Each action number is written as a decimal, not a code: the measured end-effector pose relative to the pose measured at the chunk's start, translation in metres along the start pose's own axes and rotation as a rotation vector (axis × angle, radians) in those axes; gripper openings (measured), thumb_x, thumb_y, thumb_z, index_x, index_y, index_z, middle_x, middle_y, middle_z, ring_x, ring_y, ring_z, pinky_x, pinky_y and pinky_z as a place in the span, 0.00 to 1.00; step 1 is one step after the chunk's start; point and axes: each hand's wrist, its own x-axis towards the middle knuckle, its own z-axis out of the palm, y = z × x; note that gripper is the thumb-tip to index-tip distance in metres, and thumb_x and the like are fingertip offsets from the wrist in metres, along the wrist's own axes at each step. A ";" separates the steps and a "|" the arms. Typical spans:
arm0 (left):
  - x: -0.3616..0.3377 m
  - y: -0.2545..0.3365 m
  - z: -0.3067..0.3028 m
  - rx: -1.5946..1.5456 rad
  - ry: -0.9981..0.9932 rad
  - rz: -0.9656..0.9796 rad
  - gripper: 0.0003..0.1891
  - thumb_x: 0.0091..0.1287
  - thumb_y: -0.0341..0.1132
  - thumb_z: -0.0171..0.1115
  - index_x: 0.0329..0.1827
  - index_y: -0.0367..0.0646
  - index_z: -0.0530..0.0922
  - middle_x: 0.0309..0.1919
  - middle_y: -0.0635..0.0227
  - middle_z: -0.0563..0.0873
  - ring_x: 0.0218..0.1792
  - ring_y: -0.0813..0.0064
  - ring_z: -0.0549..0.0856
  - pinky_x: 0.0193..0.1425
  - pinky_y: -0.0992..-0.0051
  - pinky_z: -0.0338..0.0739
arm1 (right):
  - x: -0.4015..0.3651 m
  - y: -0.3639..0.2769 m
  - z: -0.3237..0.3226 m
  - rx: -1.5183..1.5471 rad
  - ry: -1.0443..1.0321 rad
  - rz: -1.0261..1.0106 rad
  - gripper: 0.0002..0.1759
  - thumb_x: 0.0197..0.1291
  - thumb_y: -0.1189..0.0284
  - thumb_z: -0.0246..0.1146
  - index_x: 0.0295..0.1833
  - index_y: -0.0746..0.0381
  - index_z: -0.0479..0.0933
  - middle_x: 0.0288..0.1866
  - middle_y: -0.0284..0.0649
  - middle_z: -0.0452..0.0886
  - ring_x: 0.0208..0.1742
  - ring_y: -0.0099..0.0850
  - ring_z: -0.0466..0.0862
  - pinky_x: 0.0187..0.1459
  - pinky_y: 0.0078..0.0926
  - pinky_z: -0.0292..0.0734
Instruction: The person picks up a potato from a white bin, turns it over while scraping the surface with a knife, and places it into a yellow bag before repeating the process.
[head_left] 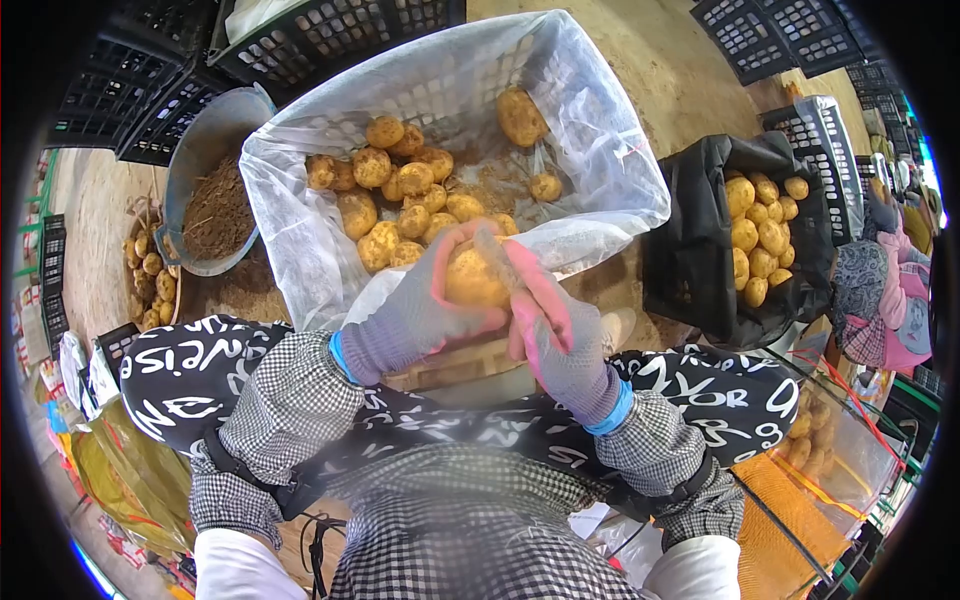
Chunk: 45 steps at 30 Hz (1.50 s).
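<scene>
A round yellow potato (472,280) rests in my left hand (425,308), whose gloved fingers curl around its side. My right hand (565,340), in a grey and pink glove, is closed against the potato's right side. A blurred greyish strip lies between the right fingers and the potato; I cannot make out what it is. Just beyond both hands stands a crate lined with a white translucent sheet (590,245). Several soil-dusted potatoes (415,180) lie in it, mostly at the left and middle, with a larger potato (521,117) at the back.
At the left a grey-blue tub (195,140) holds brown soil, with a basket of potatoes (150,280) beside it. On the right stands a black-lined crate (690,260) of cleaner potatoes. Black crates (330,45) are behind. A person in pink (895,290) is at far right.
</scene>
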 end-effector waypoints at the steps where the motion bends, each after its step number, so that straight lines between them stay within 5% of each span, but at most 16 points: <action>1: 0.000 -0.002 0.000 0.009 -0.004 0.008 0.45 0.53 0.33 0.78 0.72 0.39 0.62 0.61 0.62 0.75 0.59 0.75 0.76 0.64 0.74 0.71 | 0.000 0.000 -0.001 -0.040 0.000 -0.004 0.29 0.76 0.64 0.53 0.76 0.66 0.62 0.24 0.26 0.73 0.23 0.15 0.71 0.29 0.14 0.67; 3: 0.003 -0.006 0.000 0.026 -0.003 0.099 0.46 0.51 0.36 0.80 0.72 0.41 0.63 0.64 0.62 0.73 0.57 0.78 0.77 0.62 0.75 0.73 | 0.002 -0.002 -0.001 -0.122 -0.005 -0.017 0.28 0.75 0.65 0.53 0.75 0.67 0.62 0.25 0.26 0.72 0.23 0.15 0.71 0.29 0.15 0.67; 6: -0.001 -0.001 -0.004 -0.156 -0.130 -0.104 0.46 0.52 0.33 0.79 0.73 0.41 0.61 0.62 0.63 0.75 0.50 0.79 0.80 0.58 0.75 0.74 | 0.001 0.016 0.005 -0.484 -0.024 -0.332 0.26 0.70 0.79 0.55 0.73 0.59 0.69 0.25 0.31 0.76 0.21 0.17 0.71 0.27 0.19 0.71; 11: 0.001 0.000 0.001 -0.134 -0.060 -0.031 0.47 0.51 0.26 0.76 0.75 0.41 0.58 0.56 0.66 0.78 0.36 0.82 0.82 0.47 0.76 0.79 | 0.000 -0.003 -0.003 0.034 0.047 0.003 0.24 0.72 0.73 0.56 0.72 0.65 0.69 0.30 0.32 0.81 0.25 0.17 0.75 0.30 0.17 0.72; 14: -0.004 0.017 -0.001 -0.268 -0.073 -0.138 0.47 0.50 0.26 0.76 0.74 0.42 0.59 0.58 0.65 0.78 0.48 0.77 0.81 0.57 0.72 0.76 | -0.001 -0.003 0.000 0.031 0.016 -0.095 0.27 0.74 0.68 0.55 0.73 0.69 0.65 0.31 0.34 0.82 0.28 0.17 0.76 0.32 0.17 0.72; 16: -0.003 0.013 -0.001 -0.173 -0.036 -0.035 0.46 0.50 0.28 0.76 0.73 0.42 0.61 0.61 0.63 0.76 0.59 0.72 0.77 0.65 0.69 0.71 | -0.004 -0.001 0.001 -0.227 -0.132 -0.144 0.30 0.75 0.65 0.54 0.75 0.70 0.61 0.30 0.34 0.81 0.28 0.17 0.76 0.32 0.17 0.72; 18: 0.003 -0.001 0.003 0.165 0.075 0.239 0.44 0.51 0.29 0.76 0.72 0.42 0.63 0.64 0.60 0.74 0.68 0.67 0.72 0.72 0.66 0.65 | -0.002 0.004 0.001 -0.156 -0.050 -0.227 0.30 0.75 0.67 0.53 0.76 0.69 0.60 0.30 0.34 0.81 0.28 0.18 0.77 0.33 0.19 0.74; 26: 0.002 -0.005 0.005 0.401 0.192 0.406 0.40 0.51 0.30 0.76 0.70 0.43 0.67 0.65 0.56 0.73 0.67 0.57 0.72 0.72 0.65 0.66 | 0.006 0.014 -0.003 -0.102 0.177 -0.312 0.25 0.75 0.71 0.52 0.73 0.70 0.64 0.30 0.35 0.81 0.30 0.20 0.80 0.39 0.19 0.76; 27: 0.002 -0.004 0.007 0.384 0.196 0.409 0.40 0.51 0.31 0.76 0.70 0.44 0.68 0.64 0.56 0.73 0.66 0.56 0.73 0.71 0.65 0.68 | 0.011 -0.011 -0.009 -0.014 0.275 -0.135 0.24 0.74 0.73 0.53 0.72 0.70 0.66 0.37 0.39 0.83 0.37 0.23 0.83 0.45 0.21 0.77; 30: 0.001 -0.001 0.007 0.511 0.256 0.424 0.40 0.51 0.34 0.77 0.69 0.45 0.69 0.64 0.54 0.74 0.64 0.55 0.75 0.70 0.64 0.69 | 0.028 0.000 -0.024 -0.394 0.256 -0.353 0.25 0.70 0.75 0.57 0.71 0.69 0.66 0.50 0.44 0.82 0.49 0.28 0.83 0.54 0.26 0.77; 32: 0.002 0.001 0.004 0.588 0.226 0.487 0.40 0.50 0.35 0.78 0.69 0.46 0.69 0.65 0.55 0.74 0.64 0.54 0.75 0.70 0.63 0.70 | 0.033 0.006 -0.012 -0.419 0.249 -0.378 0.25 0.64 0.73 0.65 0.65 0.67 0.72 0.45 0.41 0.83 0.39 0.28 0.84 0.44 0.27 0.81; 36: -0.008 0.006 0.009 0.628 0.159 0.445 0.44 0.47 0.33 0.79 0.71 0.45 0.69 0.67 0.56 0.73 0.68 0.55 0.71 0.74 0.62 0.64 | 0.029 -0.015 0.001 -0.148 0.114 -0.168 0.26 0.64 0.63 0.67 0.61 0.68 0.73 0.44 0.43 0.82 0.35 0.32 0.84 0.40 0.32 0.81; 37: -0.009 0.007 0.011 0.628 0.149 0.407 0.45 0.47 0.34 0.79 0.72 0.45 0.69 0.67 0.56 0.73 0.68 0.55 0.71 0.74 0.62 0.64 | 0.035 0.007 -0.001 -0.193 0.143 -0.287 0.26 0.65 0.62 0.65 0.61 0.68 0.73 0.43 0.41 0.81 0.33 0.31 0.83 0.38 0.30 0.81; 40: -0.010 0.008 0.010 0.603 0.123 0.356 0.44 0.48 0.35 0.79 0.72 0.45 0.68 0.67 0.56 0.74 0.69 0.55 0.71 0.74 0.61 0.63 | 0.035 0.022 -0.019 -0.322 0.156 -0.094 0.25 0.71 0.59 0.59 0.62 0.68 0.73 0.43 0.38 0.81 0.36 0.28 0.83 0.37 0.28 0.80; 45: -0.008 0.007 0.004 0.426 0.160 0.415 0.37 0.55 0.35 0.75 0.70 0.45 0.69 0.62 0.56 0.76 0.63 0.59 0.76 0.69 0.63 0.71 | 0.039 0.012 -0.012 0.135 0.032 0.102 0.33 0.74 0.49 0.52 0.63 0.69 0.72 0.51 0.40 0.80 0.49 0.23 0.80 0.51 0.22 0.78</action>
